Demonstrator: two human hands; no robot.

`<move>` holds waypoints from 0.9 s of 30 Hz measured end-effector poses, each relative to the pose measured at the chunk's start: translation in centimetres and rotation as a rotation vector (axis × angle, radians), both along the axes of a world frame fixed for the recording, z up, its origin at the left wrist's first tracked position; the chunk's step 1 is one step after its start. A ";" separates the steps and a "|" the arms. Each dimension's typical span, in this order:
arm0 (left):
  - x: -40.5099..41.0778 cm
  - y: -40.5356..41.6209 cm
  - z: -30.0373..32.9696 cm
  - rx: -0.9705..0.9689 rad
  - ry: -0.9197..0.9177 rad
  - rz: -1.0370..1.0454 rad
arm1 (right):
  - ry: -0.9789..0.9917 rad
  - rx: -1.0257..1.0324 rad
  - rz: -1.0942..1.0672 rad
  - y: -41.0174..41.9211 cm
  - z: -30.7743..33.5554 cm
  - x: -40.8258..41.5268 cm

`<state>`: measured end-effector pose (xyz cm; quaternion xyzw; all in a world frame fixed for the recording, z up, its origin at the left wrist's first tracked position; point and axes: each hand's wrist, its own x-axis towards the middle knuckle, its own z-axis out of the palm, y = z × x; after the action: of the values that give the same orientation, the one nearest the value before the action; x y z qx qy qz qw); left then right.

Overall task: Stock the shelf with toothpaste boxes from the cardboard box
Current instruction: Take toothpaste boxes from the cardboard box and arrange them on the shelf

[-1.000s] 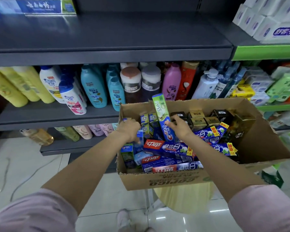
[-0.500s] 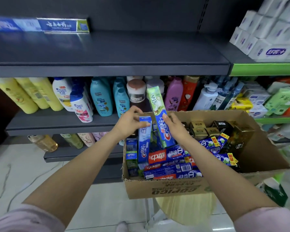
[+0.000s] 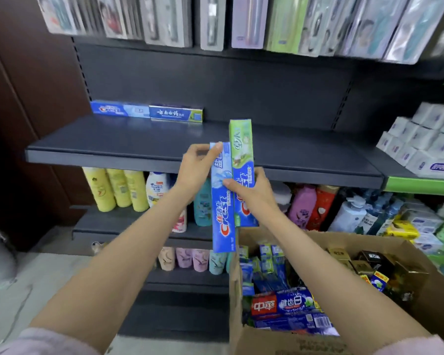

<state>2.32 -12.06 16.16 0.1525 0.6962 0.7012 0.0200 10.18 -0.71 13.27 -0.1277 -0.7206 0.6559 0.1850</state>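
Dark shelf [image 3: 139,147] ahead, cardboard box [image 3: 420,298] below; left hand [image 3: 194,167] grips the blue toothpaste box [image 3: 222,208], right hand [image 3: 251,193] the green one [image 3: 241,149], both upright midair. Light, stiff, probably slick: hold mid-length

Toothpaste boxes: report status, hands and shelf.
Left hand holds blue Crest box; right hand holds green-topped box. Both upright, lifted clear of cardboard box, in front of shelf. Two boxes already at the shelf's back; nothing blocking.
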 end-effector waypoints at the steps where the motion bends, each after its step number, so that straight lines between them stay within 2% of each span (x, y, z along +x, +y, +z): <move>1: -0.8 -1.1 0.7 -0.046 -0.024 -0.031 | 0.013 0.021 -0.024 -1.1 0.9 -1.4; 4: -3.5 -4.9 1.6 -0.317 -0.101 -0.206 | 0.041 0.026 -0.075 -4.4 2.8 -5.5; 6: -4.9 -7.2 2.2 -0.354 -0.137 -0.315 | 0.025 0.026 -0.075 -5.6 3.2 -7.7; 9: -10.5 -13.2 3.5 -0.372 -0.055 -0.375 | 0.028 0.017 -0.049 -9.9 4.7 -13.0; 11: -14.5 -16.1 4.2 -0.400 0.044 -0.332 | 0.034 0.050 -0.060 -12.0 5.9 -15.7; 13: -18.3 -18.2 5.2 -0.461 0.181 -0.196 | 0.027 0.130 -0.095 -13.3 7.0 -18.2; 17: -25.7 -21.5 6.2 -0.794 0.378 0.021 | 0.008 0.285 -0.143 -14.6 7.9 -23.3; 22: -32.3 -22.5 6.1 -1.047 0.429 0.148 | 0.030 0.454 -0.099 -15.7 8.5 -28.8; 24: -34.2 -22.4 6.2 -1.163 0.482 0.157 | 0.016 0.505 -0.121 -15.6 8.6 -31.0; 27: -37.2 -21.8 6.0 -1.236 0.520 0.130 | -0.004 0.512 -0.139 -15.0 8.5 -34.2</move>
<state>-34.90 -33.82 22.18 0.2346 0.9595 0.1140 -0.1067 -24.06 -15.72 21.73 -0.1274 -0.8529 0.4378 0.2544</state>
